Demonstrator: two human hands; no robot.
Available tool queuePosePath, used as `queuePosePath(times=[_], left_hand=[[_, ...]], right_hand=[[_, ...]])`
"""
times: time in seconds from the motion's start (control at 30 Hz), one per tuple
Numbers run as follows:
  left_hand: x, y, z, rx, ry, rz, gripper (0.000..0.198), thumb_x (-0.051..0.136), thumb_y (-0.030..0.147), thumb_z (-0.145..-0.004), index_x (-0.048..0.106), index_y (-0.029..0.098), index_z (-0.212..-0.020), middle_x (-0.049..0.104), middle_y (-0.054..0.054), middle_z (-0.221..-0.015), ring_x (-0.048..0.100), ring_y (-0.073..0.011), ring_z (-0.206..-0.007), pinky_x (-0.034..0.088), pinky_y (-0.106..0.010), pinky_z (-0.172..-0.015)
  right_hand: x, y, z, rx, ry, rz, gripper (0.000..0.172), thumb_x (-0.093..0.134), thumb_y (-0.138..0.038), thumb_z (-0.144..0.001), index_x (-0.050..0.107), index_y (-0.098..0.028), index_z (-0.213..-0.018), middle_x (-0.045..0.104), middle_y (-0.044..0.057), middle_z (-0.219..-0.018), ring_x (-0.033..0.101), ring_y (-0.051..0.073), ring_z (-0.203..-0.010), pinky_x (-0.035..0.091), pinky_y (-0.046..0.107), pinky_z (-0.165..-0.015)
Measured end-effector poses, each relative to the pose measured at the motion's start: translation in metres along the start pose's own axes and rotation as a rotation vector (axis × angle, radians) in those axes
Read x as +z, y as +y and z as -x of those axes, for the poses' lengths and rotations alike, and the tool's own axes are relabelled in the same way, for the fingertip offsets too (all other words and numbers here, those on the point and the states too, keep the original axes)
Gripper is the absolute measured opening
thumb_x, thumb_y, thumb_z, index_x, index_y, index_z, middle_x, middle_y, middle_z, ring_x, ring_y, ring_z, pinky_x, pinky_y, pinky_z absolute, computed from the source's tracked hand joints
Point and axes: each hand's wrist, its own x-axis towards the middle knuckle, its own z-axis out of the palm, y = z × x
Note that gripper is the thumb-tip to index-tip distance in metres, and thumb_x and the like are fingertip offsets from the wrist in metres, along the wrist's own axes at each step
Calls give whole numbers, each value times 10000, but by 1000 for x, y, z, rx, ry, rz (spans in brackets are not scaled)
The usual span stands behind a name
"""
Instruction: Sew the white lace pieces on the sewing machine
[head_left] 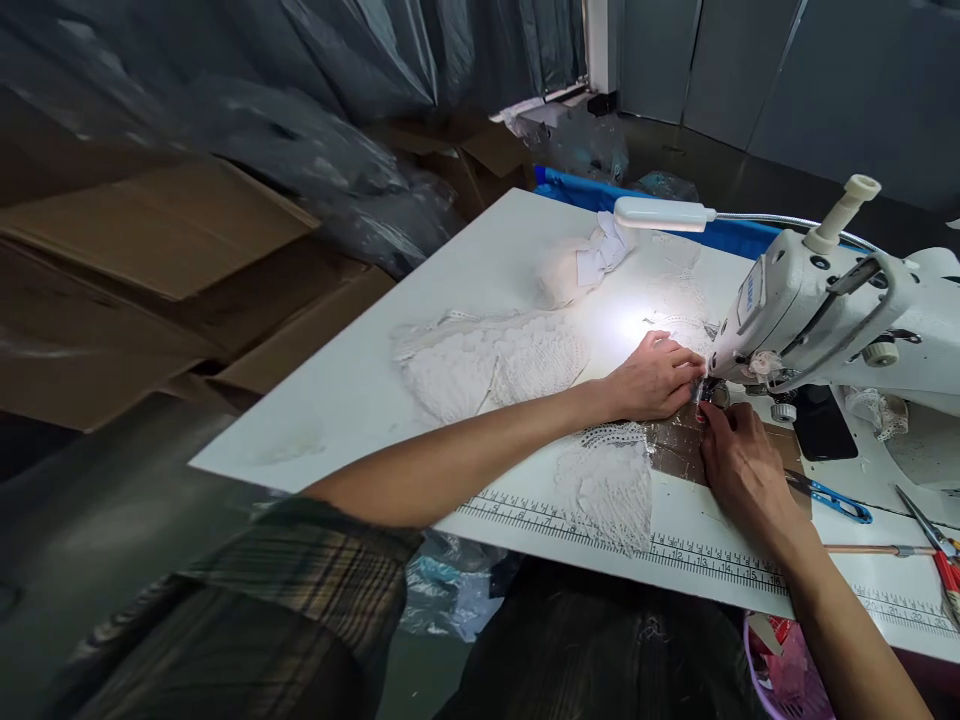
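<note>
A white sewing machine (795, 310) stands at the right, its needle area lit by a lamp. My left hand (654, 380) lies palm down just left of the needle, fingers bent and fingertips gathered on white lace at the presser foot. A lace piece (607, 490) hangs from below that wrist over the table's front edge. Close by on the near side, my right hand (742, 465) has thumb and forefinger pinched together beside the presser foot. What lies between those fingertips is too small and hidden to make out.
More white lace (495, 360) is spread left on the table (315, 400). Blue-handled snips (836, 500), a dark phone (823, 425) and red-handled scissors (930, 530) lie right. A lamp (664, 213) reaches over the table; cardboard boxes (150, 230) stand left, a pink basket (787, 690) below.
</note>
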Motion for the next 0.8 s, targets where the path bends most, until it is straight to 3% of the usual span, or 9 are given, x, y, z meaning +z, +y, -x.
queuePosePath(times=[0.1,0.2,0.3,0.4,0.53,0.67,0.8], left_hand=[[-1,0,-1,-33,-24,33,300,393,236,-971,637,184,-1138,674,-101,-1178,600,-238,-1094,269,-595,-1108],[-2,0,-1,-56,-40,41,302,389,256,-983,612,165,-1166,612,-145,-1281,554,-271,-1183,286,-612,-1096],[-2,1,-1,-76,-8,17,300,396,293,-987,600,140,-1145,537,-187,-1362,524,-295,-1213,344,-585,-1065],[2,1,-1,-58,88,-17,271,385,268,-982,583,148,-1123,575,-169,-1312,551,-262,-1165,374,-547,-1053],[2,-3,0,43,207,-21,231,404,200,-947,597,160,-1065,651,-130,-1186,611,-225,-1060,423,-518,-1008],[-18,-8,6,106,236,33,200,456,210,-956,632,160,-1038,659,-128,-1180,633,-223,-1054,495,-469,-924],[-46,-6,22,81,249,76,204,473,183,-959,657,156,-1044,654,-138,-1209,636,-219,-1099,543,-425,-888]], right_hand=[[-8,15,-2,-123,1,-186,372,417,-237,-943,602,-159,-1257,628,149,-1020,610,234,-859,539,375,-765],[-19,33,-2,-210,-40,-327,367,421,-247,-942,606,-204,-1257,664,103,-1003,631,214,-855,544,375,-796],[-24,48,-3,-132,-55,-301,329,417,-250,-929,643,-168,-1153,659,111,-985,626,222,-880,537,372,-799],[-21,54,-10,-16,-18,-236,233,458,-265,-900,658,-147,-918,641,141,-976,611,252,-930,531,374,-794],[-11,53,-27,3,64,-380,168,532,-275,-856,642,-168,-925,665,119,-987,614,260,-961,527,391,-821],[3,54,-37,0,75,-537,231,574,-387,-866,641,-185,-958,688,100,-958,633,231,-918,528,370,-809],[19,62,-39,11,59,-449,286,583,-439,-871,647,-179,-969,684,102,-938,638,216,-925,520,366,-835]])
